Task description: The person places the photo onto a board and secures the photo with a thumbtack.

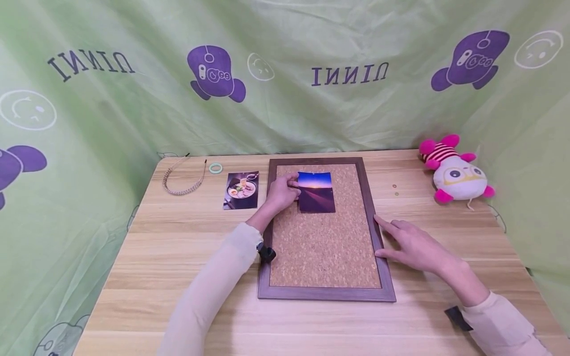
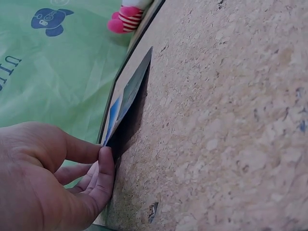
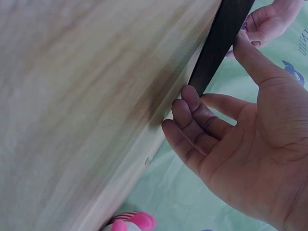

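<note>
One right hand is resting spread fingers against the right side of a rectangular, dark-brown-framed cork board. Farther off, the left hand is pinching the left edge of a purple-and-orange sunset photo between thumb and fingers; the photo is extending rightward from the grip, over the cork's upper part. Beyond, a pink-and-white plush toy is lying at far right.

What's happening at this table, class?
A person's left hand pinches the left edge of a sunset photo, which is at least partly raised over a framed cork board. The right hand touches the board's right side. A food photo lies left of the board; a plush toy lies to its right.
</note>
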A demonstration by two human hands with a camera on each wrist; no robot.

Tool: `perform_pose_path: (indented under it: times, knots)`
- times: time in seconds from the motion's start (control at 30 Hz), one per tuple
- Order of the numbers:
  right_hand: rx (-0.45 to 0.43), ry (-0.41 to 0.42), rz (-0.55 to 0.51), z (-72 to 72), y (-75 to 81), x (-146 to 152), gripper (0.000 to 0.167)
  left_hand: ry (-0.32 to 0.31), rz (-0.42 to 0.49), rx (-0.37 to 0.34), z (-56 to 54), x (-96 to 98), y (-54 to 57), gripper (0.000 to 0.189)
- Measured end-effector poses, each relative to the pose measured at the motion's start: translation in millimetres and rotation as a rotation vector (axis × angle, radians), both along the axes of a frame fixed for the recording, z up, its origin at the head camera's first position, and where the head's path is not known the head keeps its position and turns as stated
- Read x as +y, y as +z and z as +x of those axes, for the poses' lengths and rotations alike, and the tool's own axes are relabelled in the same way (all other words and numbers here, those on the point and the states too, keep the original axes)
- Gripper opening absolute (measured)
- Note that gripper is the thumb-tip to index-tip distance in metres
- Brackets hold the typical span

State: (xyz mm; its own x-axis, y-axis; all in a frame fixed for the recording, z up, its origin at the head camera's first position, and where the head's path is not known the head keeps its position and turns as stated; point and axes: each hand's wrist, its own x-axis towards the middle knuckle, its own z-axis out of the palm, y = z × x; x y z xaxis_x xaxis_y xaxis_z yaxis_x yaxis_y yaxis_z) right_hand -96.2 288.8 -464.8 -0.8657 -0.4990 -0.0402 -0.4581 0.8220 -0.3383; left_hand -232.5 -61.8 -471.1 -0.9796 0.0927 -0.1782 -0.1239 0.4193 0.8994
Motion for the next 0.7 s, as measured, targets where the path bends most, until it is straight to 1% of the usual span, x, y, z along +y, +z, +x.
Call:
perform_pose_path:
  times: [0.07,0.13,0.27,0.33,0.37,0.43,0.53,0.6,0.63,0.7]
  knots:
    - [-0.002,-0.002,0.002,0.2,0.6,0.2,0.092,-0.01,-0.033,0.013,0.5,-0.4,0.5,0.056]
    - [-0.001,-0.001,0.004,0.4,1.0,0.3,0.092,-0.023,-0.083,0.044,0.9,-1.7,0.6,0.054]
    - [0.003,0.001,0.008,0.6,0.4,0.4,0.092,-0.057,-0.173,0.137,3.7,-5.9,-0.8,0.054]
    - [0.005,0.003,0.007,0.5,-0.1,0.4,0.092,-0.097,-0.232,0.183,6.8,-8.3,-1.2,0.058]
    - [0.006,0.003,0.008,0.5,-0.2,0.5,0.092,-0.125,-0.272,0.201,8.6,-9.4,-1.6,0.062]
    - [0.005,0.004,0.009,0.4,-0.2,0.7,0.092,-0.203,-0.383,0.224,12.7,-11.8,-1.3,0.075]
    - [0.006,0.003,0.009,0.2,0.2,0.7,0.092,-0.365,-0.56,0.229,17.2,-15.7,-2.1,0.096]
    - [0.007,0.002,0.009,0.3,0.4,0.7,0.092,-0.472,-0.643,0.233,18.5,-18.0,-2.5,0.106]
    - [0.008,0.003,0.009,0.3,0.5,0.7,0.092,-0.516,-0.671,0.238,18.7,-19.2,-2.6,0.107]
    - [0.009,0.004,0.008,0.5,0.5,0.6,0.092,-0.582,-0.711,0.248,17.9,-21.6,-4.1,0.106]
